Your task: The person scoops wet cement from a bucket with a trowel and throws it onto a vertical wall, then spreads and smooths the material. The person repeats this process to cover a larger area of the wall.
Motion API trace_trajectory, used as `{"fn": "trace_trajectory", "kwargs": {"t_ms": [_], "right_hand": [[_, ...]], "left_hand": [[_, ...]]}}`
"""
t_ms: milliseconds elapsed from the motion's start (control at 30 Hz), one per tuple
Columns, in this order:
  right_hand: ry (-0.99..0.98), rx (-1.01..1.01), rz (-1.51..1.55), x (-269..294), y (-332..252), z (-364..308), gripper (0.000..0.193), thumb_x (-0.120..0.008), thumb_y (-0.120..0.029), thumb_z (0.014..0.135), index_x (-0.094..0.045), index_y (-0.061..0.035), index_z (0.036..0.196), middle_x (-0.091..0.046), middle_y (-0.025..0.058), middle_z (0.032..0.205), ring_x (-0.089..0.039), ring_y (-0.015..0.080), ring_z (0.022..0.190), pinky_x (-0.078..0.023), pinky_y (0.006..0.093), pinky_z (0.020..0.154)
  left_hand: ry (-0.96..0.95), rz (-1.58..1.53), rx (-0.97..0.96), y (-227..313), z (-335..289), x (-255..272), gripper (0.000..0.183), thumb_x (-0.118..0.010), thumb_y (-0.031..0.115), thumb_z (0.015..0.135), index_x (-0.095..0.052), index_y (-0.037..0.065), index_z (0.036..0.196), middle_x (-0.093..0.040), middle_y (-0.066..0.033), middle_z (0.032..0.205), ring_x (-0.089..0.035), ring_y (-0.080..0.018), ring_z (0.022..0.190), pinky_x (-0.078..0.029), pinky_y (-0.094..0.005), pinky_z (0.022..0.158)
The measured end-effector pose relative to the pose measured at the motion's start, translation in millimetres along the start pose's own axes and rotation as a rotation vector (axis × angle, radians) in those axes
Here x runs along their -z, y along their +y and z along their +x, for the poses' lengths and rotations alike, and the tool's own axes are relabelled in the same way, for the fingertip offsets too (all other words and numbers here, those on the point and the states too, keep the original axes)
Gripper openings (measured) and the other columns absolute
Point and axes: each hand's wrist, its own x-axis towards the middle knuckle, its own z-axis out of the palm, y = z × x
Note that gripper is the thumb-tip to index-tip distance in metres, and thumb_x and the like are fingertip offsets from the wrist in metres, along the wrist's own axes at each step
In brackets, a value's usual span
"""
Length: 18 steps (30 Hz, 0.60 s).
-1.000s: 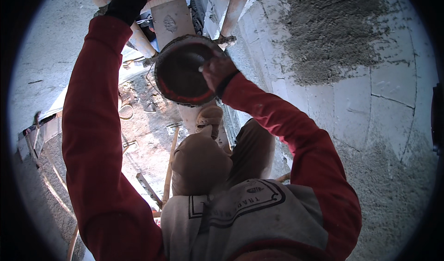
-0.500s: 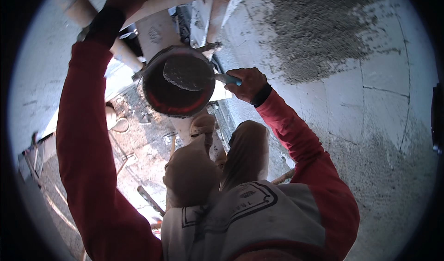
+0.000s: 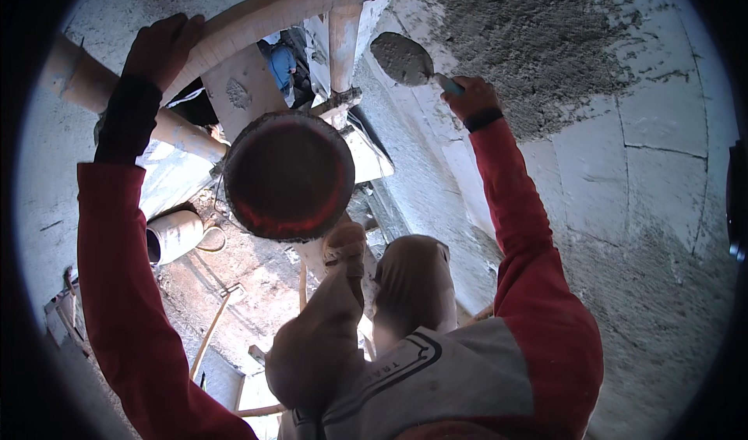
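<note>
Gripping a mortar-covered trowel (image 3: 401, 60) in the closed right hand (image 3: 471, 99), upper right of the bucket (image 3: 288, 227); clasping a pole (image 3: 273, 15) with the left hand (image 3: 160, 50), upper left; wearing a dark-lettered shirt (image 3: 467, 370) below it.

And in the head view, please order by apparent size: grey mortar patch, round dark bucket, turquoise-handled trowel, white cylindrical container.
1. Grey mortar patch
2. Round dark bucket
3. Turquoise-handled trowel
4. White cylindrical container (farther away, true size unsure)
</note>
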Motion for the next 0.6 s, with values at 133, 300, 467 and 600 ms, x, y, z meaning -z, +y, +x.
{"fn": "trace_trajectory", "kwargs": {"t_ms": [133, 300, 467, 600], "right_hand": [[0.054, 0.007, 0.094, -37.9, -5.9, 47.9, 0.032, -0.068, -0.038, 0.071, -0.072, -0.0162, 0.094, -0.069, 0.0132, 0.088, -0.066, 0.032, 0.087, -0.051, 0.0417, 0.082], [0.024, -0.017, 0.204, -93.6, -18.7, 100.6, 0.039, -0.074, -0.038, 0.065, -0.073, -0.012, 0.094, -0.071, 0.0123, 0.083, -0.068, 0.0264, 0.08, -0.053, 0.038, 0.078], [-0.392, -0.038, 0.354, -114.2, -20.9, 174.3, 0.036, -0.076, -0.035, 0.068, -0.071, -0.0085, 0.092, -0.069, 0.0105, 0.077, -0.066, 0.0195, 0.059, -0.053, 0.0287, 0.057], [-0.273, -0.178, 0.411, -17.0, 8.5, 231.2, 0.024, -0.07, -0.032, 0.082, -0.071, -0.0089, 0.09, -0.065, 0.0065, 0.077, -0.054, 0.013, 0.054, -0.047, 0.0326, 0.051]], "left_hand": [[-0.021, -0.039, 0.047, -1.5, 0.5, 2.0, 0.038, -0.046, 0.037, 0.093, -0.059, 0.003, 0.084, -0.062, -0.021, 0.08, -0.061, -0.0389, 0.078, -0.046, -0.0436, 0.067], [-0.091, -0.072, 0.047, 6.4, 0.7, 4.8, 0.026, -0.045, 0.025, 0.094, -0.056, 0.002, 0.086, -0.057, -0.0173, 0.076, -0.059, -0.0356, 0.073, -0.043, -0.0415, 0.064], [0.019, 0.045, -0.083, 1.0, -1.7, 4.6, 0.036, -0.045, 0.03, 0.095, -0.056, 0.001, 0.077, -0.057, -0.0192, 0.067, -0.059, -0.0362, 0.061, -0.043, -0.0414, 0.057], [-0.049, -0.112, -0.012, 12.5, 2.2, 4.7, 0.036, -0.045, 0.03, 0.095, -0.055, 0.001, 0.076, -0.055, -0.0198, 0.065, -0.057, -0.0362, 0.058, -0.04, -0.042, 0.055]]}}
